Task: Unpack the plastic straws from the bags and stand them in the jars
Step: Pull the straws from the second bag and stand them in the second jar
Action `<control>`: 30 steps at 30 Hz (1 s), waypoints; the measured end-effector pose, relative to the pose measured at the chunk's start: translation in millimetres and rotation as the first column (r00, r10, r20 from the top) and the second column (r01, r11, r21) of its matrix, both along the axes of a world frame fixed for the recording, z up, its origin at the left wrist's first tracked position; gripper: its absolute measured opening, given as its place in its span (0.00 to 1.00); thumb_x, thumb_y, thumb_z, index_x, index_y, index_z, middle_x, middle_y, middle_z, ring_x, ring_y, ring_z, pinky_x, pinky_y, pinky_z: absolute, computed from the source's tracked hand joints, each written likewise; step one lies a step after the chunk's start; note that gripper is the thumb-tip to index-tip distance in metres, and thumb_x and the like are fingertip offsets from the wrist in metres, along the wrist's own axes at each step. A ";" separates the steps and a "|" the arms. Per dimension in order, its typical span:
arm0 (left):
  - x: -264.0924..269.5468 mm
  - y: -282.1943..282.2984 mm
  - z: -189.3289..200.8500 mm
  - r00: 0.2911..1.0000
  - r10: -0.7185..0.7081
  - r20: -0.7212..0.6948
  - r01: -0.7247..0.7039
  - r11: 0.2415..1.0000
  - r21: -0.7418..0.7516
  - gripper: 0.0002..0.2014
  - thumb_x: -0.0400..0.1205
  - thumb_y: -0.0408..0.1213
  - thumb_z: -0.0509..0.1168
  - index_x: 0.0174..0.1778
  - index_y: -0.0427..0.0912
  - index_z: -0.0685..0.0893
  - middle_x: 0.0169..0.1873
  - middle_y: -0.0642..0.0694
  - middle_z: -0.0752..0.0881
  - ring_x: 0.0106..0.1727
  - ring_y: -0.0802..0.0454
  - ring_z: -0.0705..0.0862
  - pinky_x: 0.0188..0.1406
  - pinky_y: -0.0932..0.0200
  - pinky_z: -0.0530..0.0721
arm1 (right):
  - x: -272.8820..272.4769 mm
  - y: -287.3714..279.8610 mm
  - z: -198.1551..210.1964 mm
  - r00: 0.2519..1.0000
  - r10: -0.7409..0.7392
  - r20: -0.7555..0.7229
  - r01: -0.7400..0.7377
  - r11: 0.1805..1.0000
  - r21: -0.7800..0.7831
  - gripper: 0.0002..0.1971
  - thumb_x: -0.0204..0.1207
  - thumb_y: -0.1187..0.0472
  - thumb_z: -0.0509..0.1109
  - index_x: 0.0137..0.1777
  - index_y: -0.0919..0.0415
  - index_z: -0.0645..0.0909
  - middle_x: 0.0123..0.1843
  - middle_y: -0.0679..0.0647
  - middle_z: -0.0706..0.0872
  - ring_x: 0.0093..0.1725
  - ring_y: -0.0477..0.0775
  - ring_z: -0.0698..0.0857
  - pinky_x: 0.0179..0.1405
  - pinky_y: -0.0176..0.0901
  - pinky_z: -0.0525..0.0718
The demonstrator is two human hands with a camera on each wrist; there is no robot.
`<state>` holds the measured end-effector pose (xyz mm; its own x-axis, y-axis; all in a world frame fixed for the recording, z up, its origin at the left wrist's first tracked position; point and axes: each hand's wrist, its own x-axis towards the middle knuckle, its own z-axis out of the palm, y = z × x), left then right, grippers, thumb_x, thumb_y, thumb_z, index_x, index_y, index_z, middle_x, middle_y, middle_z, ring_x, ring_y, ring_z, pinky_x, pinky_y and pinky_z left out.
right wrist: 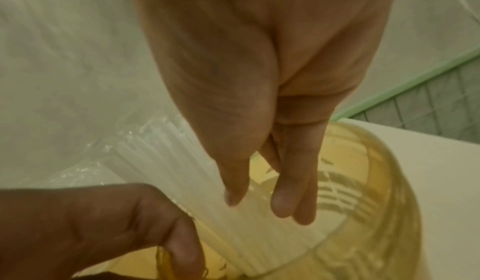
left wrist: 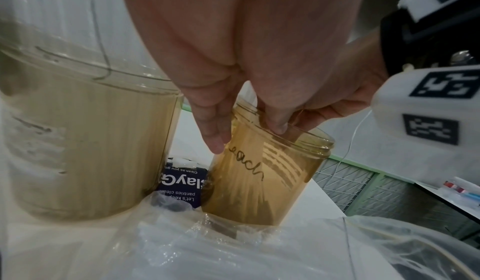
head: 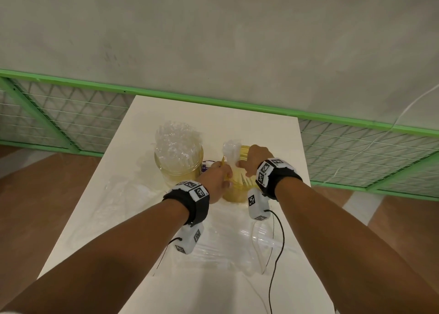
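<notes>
Head view: left hand pinches the small jar's rim, likely steadying it, while the right hand's thumb and fingers pinch the straws slanting into its mouth; the big jar beside it on the table stands packed.

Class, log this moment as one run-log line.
left hand: pinches open jar rim | right hand: holds straw bundle, ends inside jar | other jar: packed with straws
</notes>
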<state>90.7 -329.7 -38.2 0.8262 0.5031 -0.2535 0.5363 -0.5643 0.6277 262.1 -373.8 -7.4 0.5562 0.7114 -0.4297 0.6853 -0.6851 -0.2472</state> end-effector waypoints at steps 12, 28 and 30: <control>-13.0 -8.1 2.3 0.999 0.042 0.013 -0.043 0.998 0.041 0.23 0.88 0.33 0.57 0.77 0.59 0.70 0.85 0.35 0.57 0.83 0.38 0.66 0.77 0.48 0.71 | 10.6 -55.4 31.6 0.988 -0.139 -0.066 0.153 0.905 0.398 0.17 0.79 0.40 0.71 0.37 0.51 0.82 0.39 0.50 0.89 0.42 0.53 0.86 0.41 0.42 0.80; -54.9 -48.0 -28.0 0.994 0.111 -0.011 -0.106 0.970 0.219 0.18 0.79 0.27 0.64 0.63 0.45 0.76 0.65 0.44 0.76 0.61 0.42 0.79 0.58 0.45 0.81 | -8.0 -176.4 -62.8 0.987 0.049 -0.153 -0.070 0.988 -0.135 0.13 0.79 0.51 0.71 0.60 0.51 0.89 0.66 0.51 0.87 0.65 0.56 0.85 0.59 0.42 0.80; -58.6 -56.1 -40.7 0.978 0.052 -0.202 -0.002 0.971 0.240 0.22 0.80 0.32 0.64 0.71 0.48 0.74 0.70 0.45 0.74 0.69 0.43 0.75 0.67 0.46 0.76 | -17.0 -180.9 -73.2 0.977 0.086 -0.194 -0.116 0.982 -0.149 0.19 0.80 0.54 0.71 0.71 0.50 0.83 0.74 0.49 0.82 0.71 0.54 0.81 0.69 0.42 0.79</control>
